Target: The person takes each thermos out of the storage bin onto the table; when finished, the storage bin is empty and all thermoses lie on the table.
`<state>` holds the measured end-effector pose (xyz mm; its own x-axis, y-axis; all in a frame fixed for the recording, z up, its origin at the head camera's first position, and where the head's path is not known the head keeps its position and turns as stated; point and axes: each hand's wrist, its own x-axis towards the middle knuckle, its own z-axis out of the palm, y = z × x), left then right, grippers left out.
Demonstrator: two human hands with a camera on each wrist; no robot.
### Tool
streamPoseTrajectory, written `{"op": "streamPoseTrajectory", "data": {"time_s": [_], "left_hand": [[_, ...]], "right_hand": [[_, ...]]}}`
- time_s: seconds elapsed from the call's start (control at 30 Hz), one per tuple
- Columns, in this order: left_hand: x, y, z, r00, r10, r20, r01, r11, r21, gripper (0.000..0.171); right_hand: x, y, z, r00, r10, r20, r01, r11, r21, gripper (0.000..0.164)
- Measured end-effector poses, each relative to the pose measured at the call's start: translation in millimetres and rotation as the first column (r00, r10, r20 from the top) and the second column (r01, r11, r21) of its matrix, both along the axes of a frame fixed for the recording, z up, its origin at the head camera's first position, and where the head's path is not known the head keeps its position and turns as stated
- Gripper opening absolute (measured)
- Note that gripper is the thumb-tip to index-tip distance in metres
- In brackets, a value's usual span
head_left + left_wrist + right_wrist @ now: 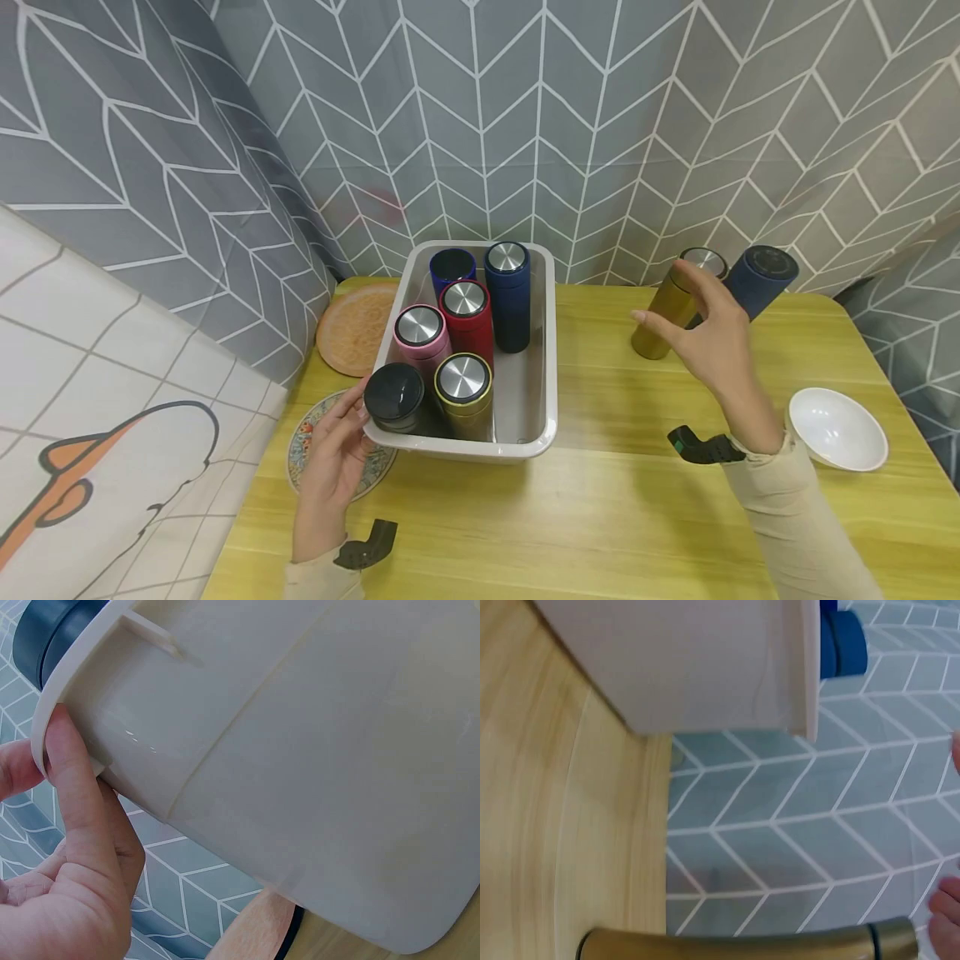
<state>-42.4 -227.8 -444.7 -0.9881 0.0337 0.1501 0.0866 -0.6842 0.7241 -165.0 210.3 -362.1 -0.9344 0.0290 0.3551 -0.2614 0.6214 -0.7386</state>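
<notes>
My left hand [333,454] grips the near left corner of a white plastic tub [550,367], its fingers on the rim in the left wrist view. Several thermos bottles stand in the tub, among them a black-lidded bottle [393,392], a pink one [422,329], a red one [467,312] and a dark blue one [510,296]. On the right, my right hand [708,333] is at a gold thermos bottle [663,321], thumb and fingers spread apart; whether they touch it is unclear. Behind that hand is a blue thermos bottle [761,279], partly hidden.
A white bowl [838,429] sits at the right of the wooden table [600,517], beside my right forearm. Left of the tub lie a round tan mat [352,329] and a patterned round mat [303,442], partly covered. A grey patterned curtain [570,150] hangs behind the table.
</notes>
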Motion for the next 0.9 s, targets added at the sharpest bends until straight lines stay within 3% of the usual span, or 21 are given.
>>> {"op": "streamPoseTrajectory", "data": {"time_s": [0.1,0.2,0.4,0.63,0.9], "left_hand": [[0.2,0.0,0.1,1.0,-0.006,-0.004,0.006,1.0,0.016,0.051],[0.4,-0.2,0.0,1.0,-0.014,-0.01,0.014,0.999,0.031,0.051],[0.1,-0.2,-0.8,0.999,-0.024,-0.022,0.025,0.999,0.041,0.051],[0.0,-0.4,-1.1,0.999,-0.027,-0.021,0.028,0.998,0.05,0.051],[-1.1,-0.1,-0.7,0.999,-0.03,-0.022,0.031,0.998,0.055,0.051]], "right_hand": [[9.1,-5.8,2.6,0.992,0.096,0.077,-0.101,0.993,0.061,0.08],[16.0,-13.0,2.6,0.981,0.168,0.099,-0.176,0.981,0.079,0.078],[26.7,-27.4,-0.9,0.952,0.278,0.127,-0.282,0.959,0.013,0.071],[35.5,-48.5,-7.3,0.867,0.47,0.167,-0.439,0.878,-0.193,0.063],[45.2,-79.9,-8.9,0.795,0.56,0.234,-0.507,0.824,-0.253,0.072]]}}
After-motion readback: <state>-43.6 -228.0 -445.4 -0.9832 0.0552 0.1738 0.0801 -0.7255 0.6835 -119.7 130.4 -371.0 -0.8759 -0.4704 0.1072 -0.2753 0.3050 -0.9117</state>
